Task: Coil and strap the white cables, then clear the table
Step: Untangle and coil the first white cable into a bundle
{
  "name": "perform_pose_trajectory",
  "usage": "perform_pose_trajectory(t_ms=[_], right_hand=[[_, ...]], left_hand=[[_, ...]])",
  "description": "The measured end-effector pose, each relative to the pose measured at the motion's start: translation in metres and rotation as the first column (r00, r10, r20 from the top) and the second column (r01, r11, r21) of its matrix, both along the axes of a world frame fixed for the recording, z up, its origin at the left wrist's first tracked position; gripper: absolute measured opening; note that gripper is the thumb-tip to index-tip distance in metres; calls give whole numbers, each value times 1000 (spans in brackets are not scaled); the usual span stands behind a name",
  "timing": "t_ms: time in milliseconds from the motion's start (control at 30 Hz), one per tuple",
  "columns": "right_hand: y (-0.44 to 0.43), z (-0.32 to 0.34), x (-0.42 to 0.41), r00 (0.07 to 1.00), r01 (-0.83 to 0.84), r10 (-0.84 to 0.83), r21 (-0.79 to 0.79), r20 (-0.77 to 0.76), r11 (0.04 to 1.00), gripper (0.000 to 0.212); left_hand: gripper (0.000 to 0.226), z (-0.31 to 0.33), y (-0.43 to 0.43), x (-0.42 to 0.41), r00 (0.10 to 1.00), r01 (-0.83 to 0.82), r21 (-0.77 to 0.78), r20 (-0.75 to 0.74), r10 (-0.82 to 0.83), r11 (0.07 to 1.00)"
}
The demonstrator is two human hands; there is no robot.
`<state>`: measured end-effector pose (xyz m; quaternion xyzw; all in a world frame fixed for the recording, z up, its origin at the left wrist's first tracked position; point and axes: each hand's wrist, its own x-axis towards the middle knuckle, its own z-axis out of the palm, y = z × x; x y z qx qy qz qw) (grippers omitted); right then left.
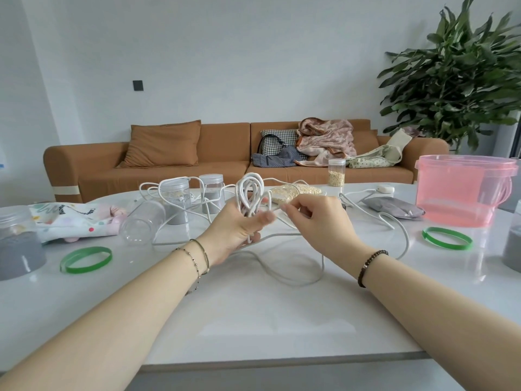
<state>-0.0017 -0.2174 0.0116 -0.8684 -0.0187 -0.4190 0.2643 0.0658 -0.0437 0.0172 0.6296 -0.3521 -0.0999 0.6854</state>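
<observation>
Several cable loops (249,190) rise above left fingers (262,219)

Your position faces a plain white wall (253,52) under soft, even light. At 12 o'clock a tan sofa (220,167) stands against it. A matching cushion (163,143) leans at its 11 o'clock end. Bags (273,158) and a crumpled pink throw (327,139) are heaped toward 1 o'clock. A dark switch plate (138,85) is on the wall at 11 o'clock. A tall leafy plant (462,80) fills 2 o'clock. The white table (253,320) lies directly before you.
</observation>
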Motion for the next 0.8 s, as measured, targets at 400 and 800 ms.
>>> perform_pose_trajectory(t_ms=[400,800], right_hand=[[2,-4,2,981,-179,166,-140,-100,974,27],[12,-1,-5,983,-177,182,-232,0,956,29]], left_hand=[[45,2,-1,3,993,-118,-27,-32,117,993],[67,0,-3,-2,998,-66,123,-11,68,990]])
